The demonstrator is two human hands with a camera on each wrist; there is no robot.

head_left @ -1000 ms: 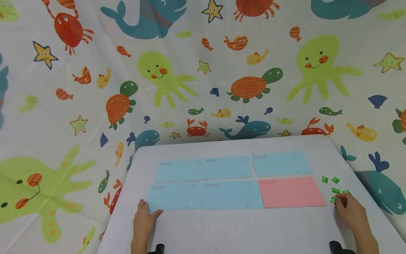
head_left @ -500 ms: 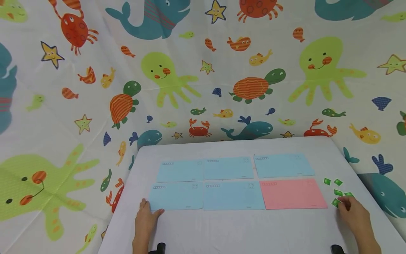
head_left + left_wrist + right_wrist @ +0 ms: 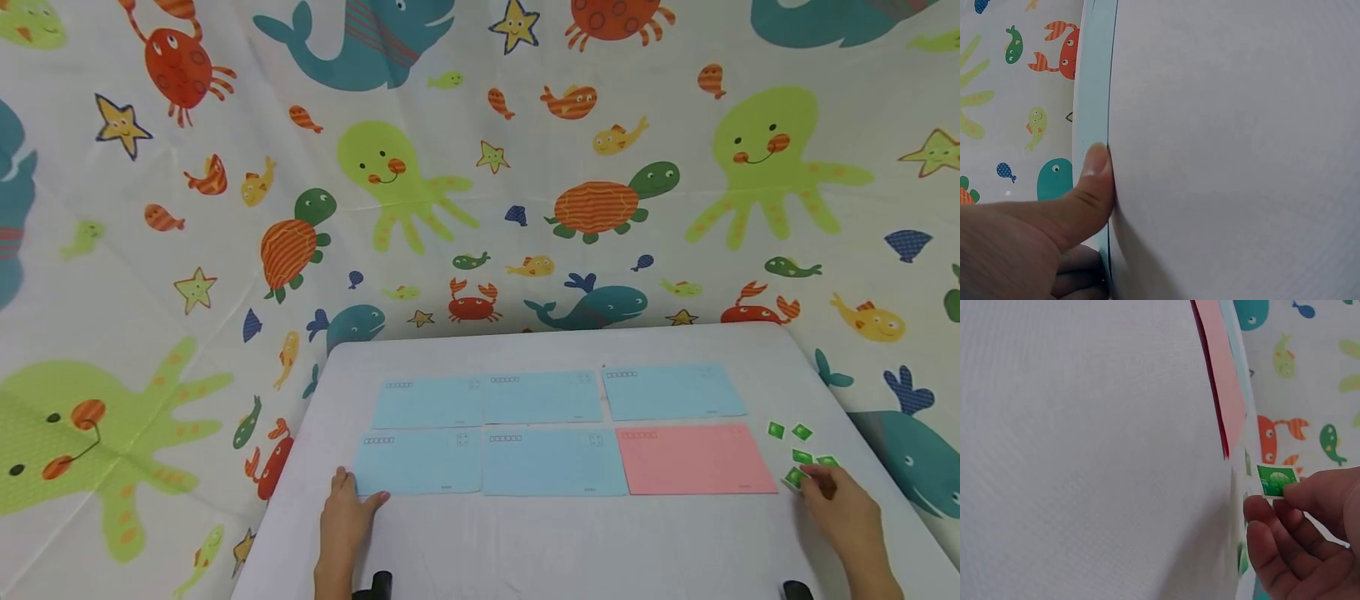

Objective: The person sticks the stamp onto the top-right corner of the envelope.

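My left hand (image 3: 343, 525) rests at the near left corner of a blue envelope (image 3: 418, 462), fingers extended and thumb spread along the front edge. The left wrist view shows that thumb lying on the envelope's edge (image 3: 1094, 81). My right hand (image 3: 846, 512) pinches a small green postage stamp (image 3: 1277, 481) with a white border between thumb and fingers. In the head view this stamp (image 3: 795, 477) shows at the fingertips, right of the pink envelope (image 3: 697, 460). Several other green stamps (image 3: 802, 432) lie just beyond the hand on the white table.
More blue envelopes (image 3: 542, 398) lie flat in two rows across the table (image 3: 555, 542), the pink one at the front right. A sea-animal curtain (image 3: 450, 200) hangs behind and around the table. Black wrist straps (image 3: 381, 586) show at the bottom edge.
The head view has shifted slightly. My right hand keeps the stamp at nearly the same spot, and the left hand stays at the envelope corner.
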